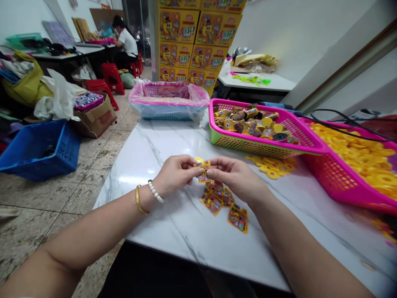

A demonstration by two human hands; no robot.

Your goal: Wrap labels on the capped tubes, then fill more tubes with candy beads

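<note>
Between the fingertips of my left hand [177, 174] and my right hand [234, 176] is a small printed label [204, 172], orange with a colourful picture. Both hands pinch it, one at each side, above the marble-patterned table. A round yellow piece [199, 160] shows just behind the label; whether it is joined to it I cannot tell. Several similar printed labels [212, 203] lie loosely overlapping on the table below my hands, and one label [238, 218] lies apart, nearer my right forearm. Yellow rings [273, 169] are scattered past my right hand.
A pink and green basket [257, 145] of small yellow-capped containers stands behind my hands. To its right a pink basket [344, 174] holds many yellow rings. A plastic-lined basket [169, 109] sits at the table's far edge. Stacked cartons [192, 41] rise behind; a person [126, 41] sits far left.
</note>
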